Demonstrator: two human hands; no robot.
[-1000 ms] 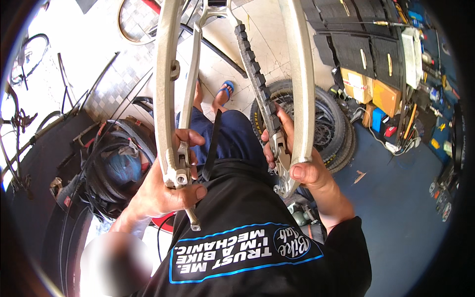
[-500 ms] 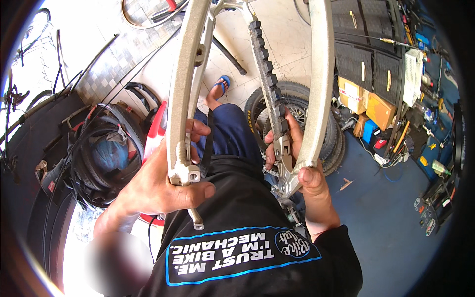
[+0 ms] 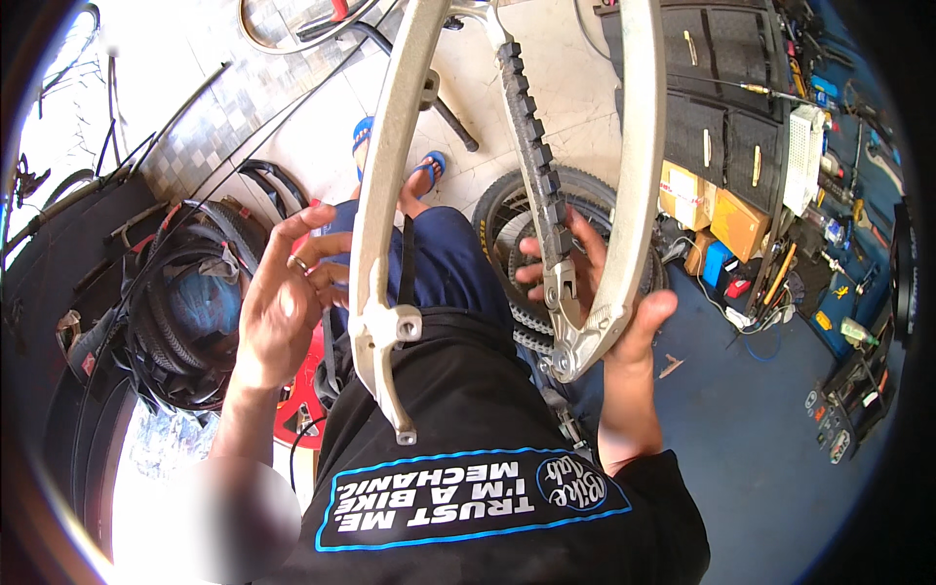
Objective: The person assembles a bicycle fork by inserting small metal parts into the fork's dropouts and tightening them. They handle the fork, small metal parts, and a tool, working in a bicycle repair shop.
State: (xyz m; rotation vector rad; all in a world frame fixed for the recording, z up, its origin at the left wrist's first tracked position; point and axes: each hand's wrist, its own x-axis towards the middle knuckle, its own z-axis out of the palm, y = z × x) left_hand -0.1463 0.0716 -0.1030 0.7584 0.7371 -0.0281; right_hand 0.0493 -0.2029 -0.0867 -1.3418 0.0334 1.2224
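Observation:
The rear end of a pale metal bicycle frame spans the view above my lap, its two arms reaching toward me. Beside the left arm, my left hand is raised with fingers spread, a ring on one finger, and grips nothing. A dropout ends that arm. My right hand surrounds the right dropout loosely. Its fingers stretch through the gap between the tubes, and the thumb sticks out on the outer side. Whether the palm touches the metal is hidden. A black ribbed guard covers the inner right tube.
Bicycle tyres are heaped at the left, near a red object. Behind the frame lies a wheel with a knobbly tyre. Cardboard boxes, dark drawers and many tools line the right side.
My left hand has let go of the left dropout and moved away to the left, fingers opening. My right thumb has lifted off the metal and its fingers have loosened. The frame has shifted slightly right.

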